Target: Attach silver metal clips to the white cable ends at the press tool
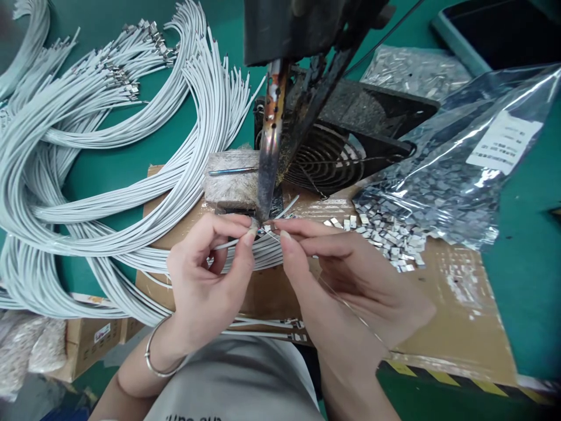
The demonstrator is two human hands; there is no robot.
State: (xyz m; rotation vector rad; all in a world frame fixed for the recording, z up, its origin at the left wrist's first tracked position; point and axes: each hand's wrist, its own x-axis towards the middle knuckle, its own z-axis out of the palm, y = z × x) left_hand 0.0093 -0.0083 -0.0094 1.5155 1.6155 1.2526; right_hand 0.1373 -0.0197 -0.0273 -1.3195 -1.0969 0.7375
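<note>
White wire [227, 244] and thin strand [350, 307], hand-held

My left hand's [213, 280] fingers are pinched tight on the wire, my right hand's [346, 280] on the strand; both meet near the soldering iron's [268, 169] tip, loose metal pieces [394, 240] rightward, a fan [328, 161] beyond

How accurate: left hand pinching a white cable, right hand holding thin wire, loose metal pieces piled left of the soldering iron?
Not quite. Head view: the loose metal pieces are piled right, not left, of the soldering iron. The left hand pinches a white cable and the right hand holds thin wire.
</note>
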